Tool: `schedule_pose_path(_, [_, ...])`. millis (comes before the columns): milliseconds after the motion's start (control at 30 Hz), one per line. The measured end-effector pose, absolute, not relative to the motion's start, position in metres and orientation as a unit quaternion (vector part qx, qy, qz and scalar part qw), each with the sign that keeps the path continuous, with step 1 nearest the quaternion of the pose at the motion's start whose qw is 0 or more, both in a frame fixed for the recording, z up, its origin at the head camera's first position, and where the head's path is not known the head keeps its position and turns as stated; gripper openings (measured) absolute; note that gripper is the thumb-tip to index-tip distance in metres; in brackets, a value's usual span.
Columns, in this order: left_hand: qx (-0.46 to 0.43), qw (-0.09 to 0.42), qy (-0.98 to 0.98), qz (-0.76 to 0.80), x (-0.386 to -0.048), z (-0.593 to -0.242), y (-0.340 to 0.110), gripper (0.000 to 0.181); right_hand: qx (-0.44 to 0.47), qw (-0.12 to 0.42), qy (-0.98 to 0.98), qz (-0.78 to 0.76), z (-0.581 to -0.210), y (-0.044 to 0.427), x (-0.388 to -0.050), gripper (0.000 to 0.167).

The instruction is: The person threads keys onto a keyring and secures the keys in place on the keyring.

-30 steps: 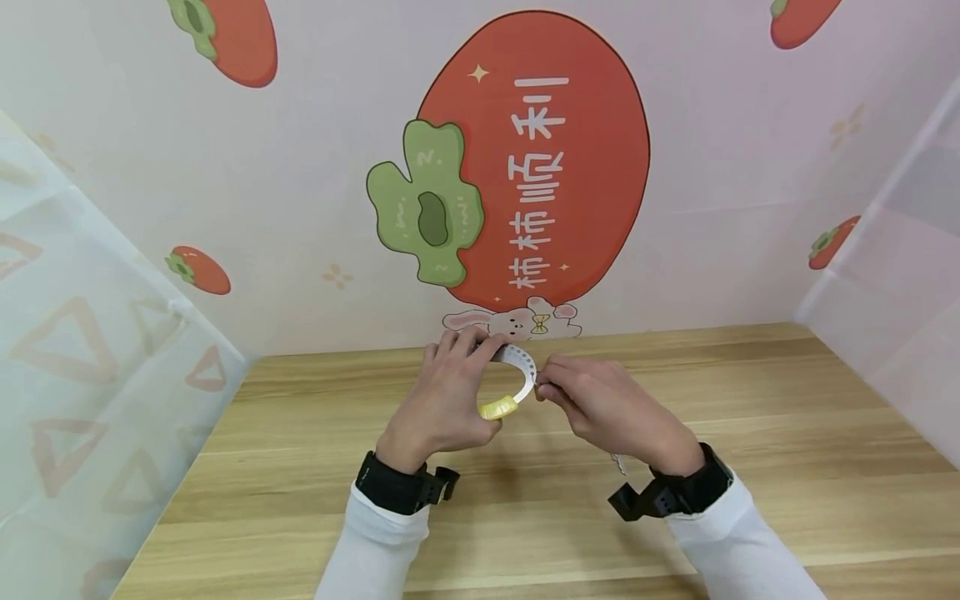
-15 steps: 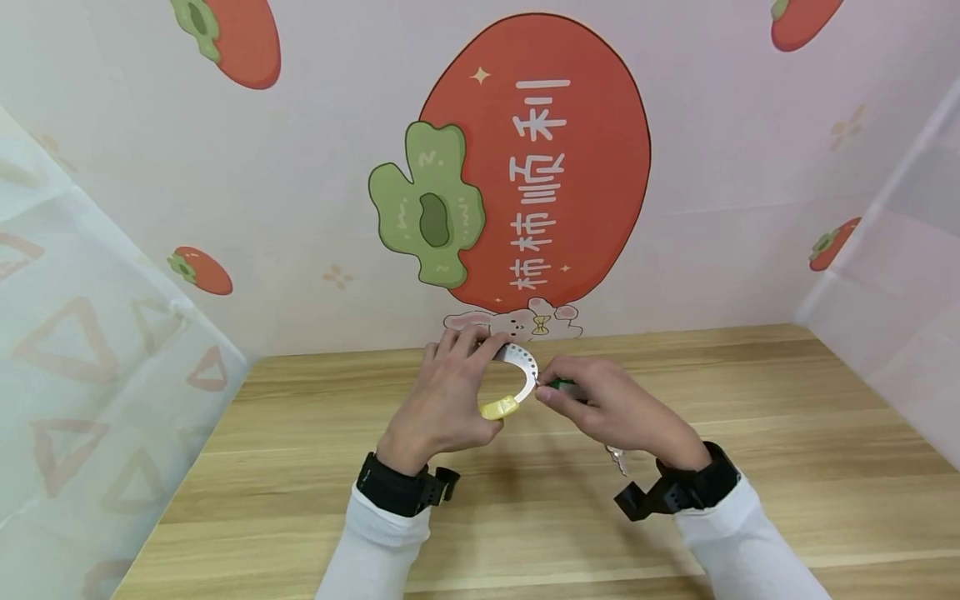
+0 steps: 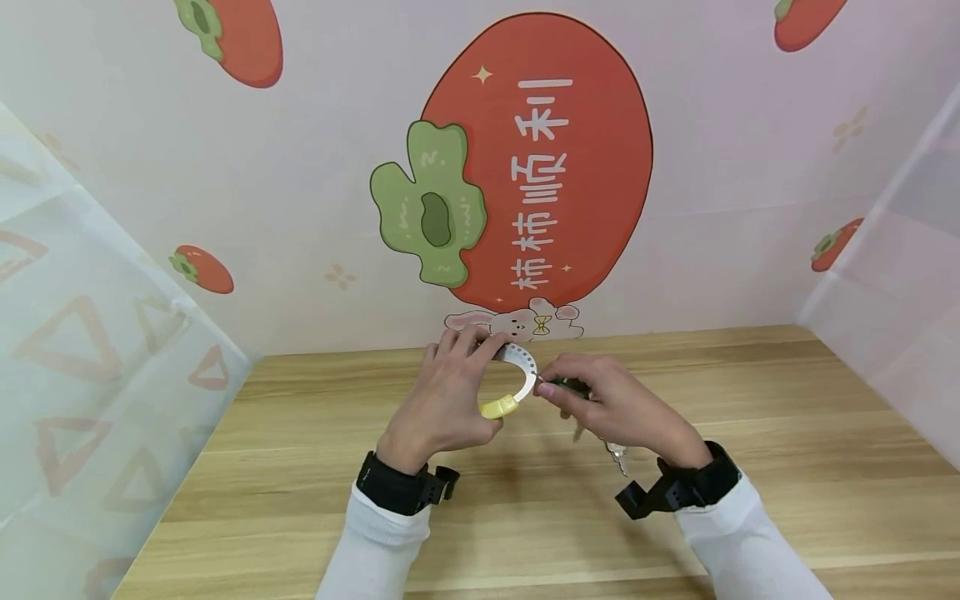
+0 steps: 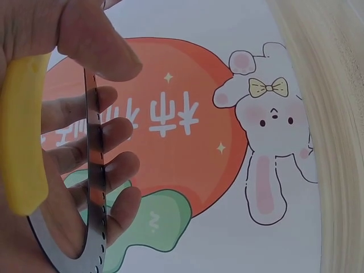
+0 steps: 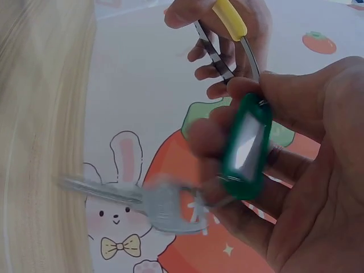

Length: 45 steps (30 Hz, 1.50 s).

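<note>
A flat metal ring (image 3: 529, 375) with a row of small holes and a yellow grip (image 3: 499, 407) is held by my left hand (image 3: 442, 400), thumb below and fingers above. In the left wrist view the yellow grip (image 4: 23, 136) lies against the palm. My right hand (image 3: 618, 408) is at the ring's right edge, thumb and index finger pinching the top of a green key tag (image 5: 227, 170). A blurred silver key (image 5: 165, 207) hangs from the tag. The head view shows a key (image 3: 617, 457) under the hand. The exact contact between tag and ring is unclear.
Both hands are above a wood-grain tabletop (image 3: 315, 500). Behind it stands a pale backdrop (image 3: 315, 183) printed with a large persimmon and a rabbit. Printed white sheets rise at the left (image 3: 90, 275) and right (image 3: 907, 317).
My right hand has shifted slightly right, its fingers uncovering part of the green tag. More of the keys shows below it. My left hand and the ring have hardly moved.
</note>
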<state>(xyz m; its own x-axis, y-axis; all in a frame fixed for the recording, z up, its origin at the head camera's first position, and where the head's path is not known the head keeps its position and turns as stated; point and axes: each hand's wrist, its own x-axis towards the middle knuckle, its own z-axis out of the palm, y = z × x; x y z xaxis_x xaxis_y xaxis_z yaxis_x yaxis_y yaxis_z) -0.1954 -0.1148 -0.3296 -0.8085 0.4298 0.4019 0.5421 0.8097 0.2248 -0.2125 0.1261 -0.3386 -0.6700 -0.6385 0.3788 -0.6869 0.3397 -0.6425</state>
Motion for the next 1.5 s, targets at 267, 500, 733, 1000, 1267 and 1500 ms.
schedule_pose_path(267, [-0.261, 0.167, -0.936, -0.169, -0.1952, -0.3292, -0.115, 0.081, 0.402, 0.031, -0.816, 0.413, -0.3387, 0.1267, -0.2137, 0.011])
schedule_pose_path(500, [-0.258, 0.166, -0.938, -0.159, -0.1956, -0.3294, -0.1143, 0.081, 0.389, 0.074, -0.822, 0.408, -0.3387, 0.1263, -0.2132, 0.01])
schedule_pose_path(733, [-0.255, 0.161, -0.941, -0.154, -0.1966, -0.3308, -0.1138, 0.082, 0.365, 0.131, -0.824, 0.414, -0.3385, 0.1221, -0.2122, 0.008])
schedule_pose_path(1000, [-0.257, 0.16, -0.94, -0.16, -0.1955, -0.3295, -0.1133, 0.082, 0.352, 0.165, -0.832, 0.395, -0.3354, 0.1201, -0.209, 0.011])
schedule_pose_path(1267, [-0.257, 0.16, -0.94, -0.156, -0.1956, -0.3292, -0.1133, 0.083, 0.359, 0.182, -0.836, 0.371, -0.3359, 0.1177, -0.2079, 0.011])
schedule_pose_path(1500, [-0.253, 0.163, -0.941, -0.152, -0.1958, -0.3299, -0.1136, 0.082, 0.35, 0.165, -0.847, 0.365, -0.3355, 0.1201, -0.2081, 0.012])
